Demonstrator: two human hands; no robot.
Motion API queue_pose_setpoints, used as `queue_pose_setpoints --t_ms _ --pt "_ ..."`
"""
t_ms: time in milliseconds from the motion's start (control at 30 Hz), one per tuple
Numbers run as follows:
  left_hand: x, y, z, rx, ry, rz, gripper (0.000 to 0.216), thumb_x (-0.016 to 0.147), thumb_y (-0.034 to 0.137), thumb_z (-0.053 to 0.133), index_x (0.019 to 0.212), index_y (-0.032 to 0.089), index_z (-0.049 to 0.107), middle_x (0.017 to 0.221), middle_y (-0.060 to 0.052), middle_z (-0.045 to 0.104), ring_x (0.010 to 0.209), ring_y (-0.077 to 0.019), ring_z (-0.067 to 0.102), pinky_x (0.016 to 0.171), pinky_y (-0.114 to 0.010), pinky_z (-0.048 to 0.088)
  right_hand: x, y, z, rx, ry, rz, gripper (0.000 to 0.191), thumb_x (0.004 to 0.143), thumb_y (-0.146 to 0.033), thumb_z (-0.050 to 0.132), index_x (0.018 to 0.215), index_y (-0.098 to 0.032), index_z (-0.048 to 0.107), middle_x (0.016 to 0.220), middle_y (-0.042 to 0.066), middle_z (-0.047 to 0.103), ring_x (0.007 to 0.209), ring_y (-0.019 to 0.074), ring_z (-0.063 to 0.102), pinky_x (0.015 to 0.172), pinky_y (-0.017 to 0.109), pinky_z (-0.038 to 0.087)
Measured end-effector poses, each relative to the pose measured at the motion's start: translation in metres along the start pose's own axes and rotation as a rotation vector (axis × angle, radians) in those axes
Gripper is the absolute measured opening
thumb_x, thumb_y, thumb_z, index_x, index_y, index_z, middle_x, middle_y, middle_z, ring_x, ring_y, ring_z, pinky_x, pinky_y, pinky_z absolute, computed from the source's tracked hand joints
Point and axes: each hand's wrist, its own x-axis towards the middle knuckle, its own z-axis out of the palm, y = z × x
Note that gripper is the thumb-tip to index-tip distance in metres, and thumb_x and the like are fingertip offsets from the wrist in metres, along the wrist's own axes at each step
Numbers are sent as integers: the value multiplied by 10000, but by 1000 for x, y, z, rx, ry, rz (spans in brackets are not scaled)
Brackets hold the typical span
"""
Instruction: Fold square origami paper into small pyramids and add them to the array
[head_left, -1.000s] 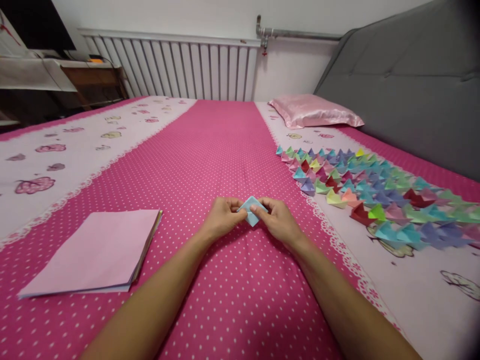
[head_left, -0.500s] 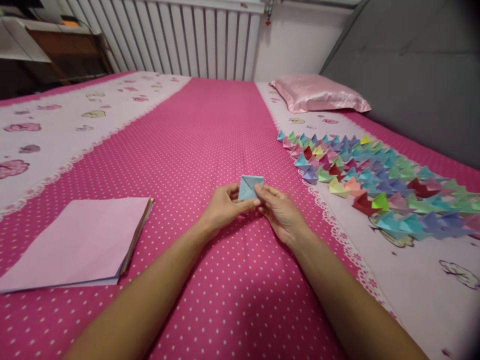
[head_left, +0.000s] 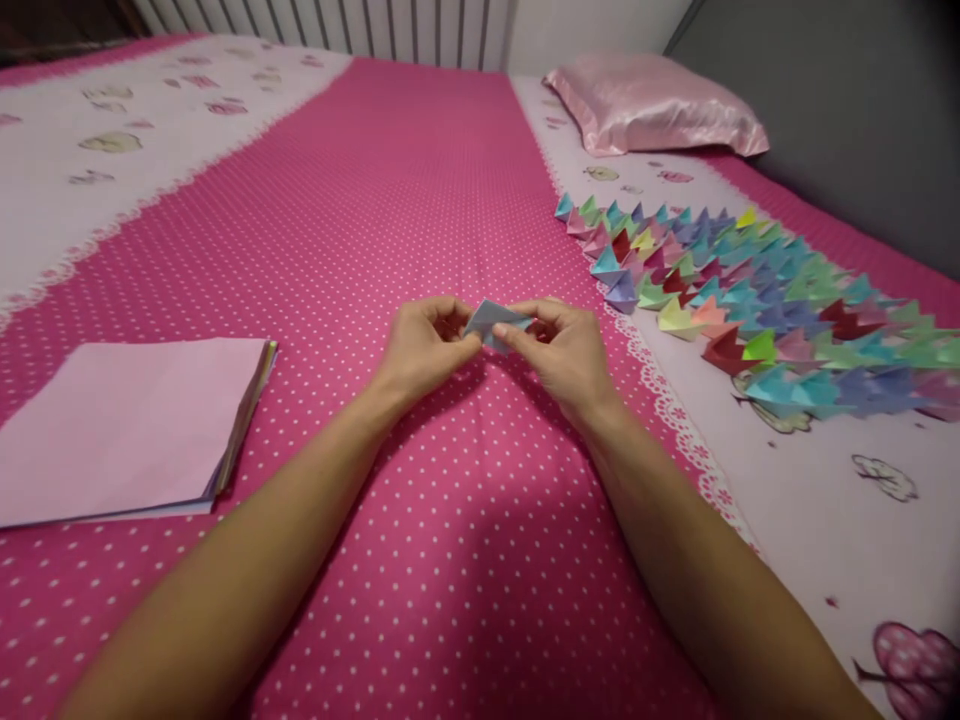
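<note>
A small piece of folded light blue paper (head_left: 489,318) is held between my two hands over the pink dotted bedspread. My left hand (head_left: 429,345) pinches its left corner between thumb and fingers. On the other side, my right hand (head_left: 564,350) grips the right part, its thumb lying across the front. A pointed top edge of the paper shows; its lower part is partly behind my thumbs. To the right stand rows of folded paper boats (head_left: 750,300) in several colours.
A stack of paper sheets (head_left: 135,430), pink on top, lies at the left. A shiny pink pillow (head_left: 652,105) rests at the far right by a grey headboard (head_left: 840,130). A white radiator (head_left: 420,35) stands beyond the bed's far edge.
The blue paper has turned from a flat square facing me to a pointed, tilted shape. My right hand has shifted along it. The view has tipped downward.
</note>
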Motion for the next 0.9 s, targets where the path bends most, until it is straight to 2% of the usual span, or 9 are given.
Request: queue_pose_setpoints --t_ms 133,300,433,600,767,900 --pt "3 -1 -2 89 83 78 78 643 188 637 700 150 674 571 7 617 491 -86 516 458 -197 384 2 3 -3 -112 77 -97 149 677 -305 680 763 -186 708 602 -27 557 528 81 436 502 230 324" --pt "3 0 -4 106 178 54 130 654 269 677 715 158 703 467 19 576 392 -71 459 371 -190 324 0 -1 -2 -36 95 15 205 699 -329 663 842 -189 708 425 -76 429 406 62 374 433 213 282" --pt "1 3 -3 17 213 5 187 669 290 668 773 139 701 473 5 603 379 -86 502 364 -191 367 -2 -7 1 190 23 124 268 732 -318 625 955 -178 671 538 -34 597 445 79 514 454 215 386" --pt "-2 9 -1 -174 164 -53 209 634 264 698 783 118 687 660 -50 693 574 -140 639 545 -235 512 -3 -11 4 358 19 180 183 709 -282 638 873 -204 665 745 6 686 589 104 622 567 245 481" --pt "-4 13 0 -301 102 -46 269 601 256 735 833 131 681 788 -64 713 696 -158 663 676 -282 532 -2 -12 6 431 41 174 124 681 -240 654 801 -209 656 763 -8 688 655 117 640 683 297 513" --pt "-4 13 0 -326 80 -21 272 589 267 748 821 139 685 821 -65 717 749 -169 665 745 -311 529 0 -12 6 448 40 142 119 665 -225 668 781 -204 656 706 -17 681 648 114 635 709 306 517"
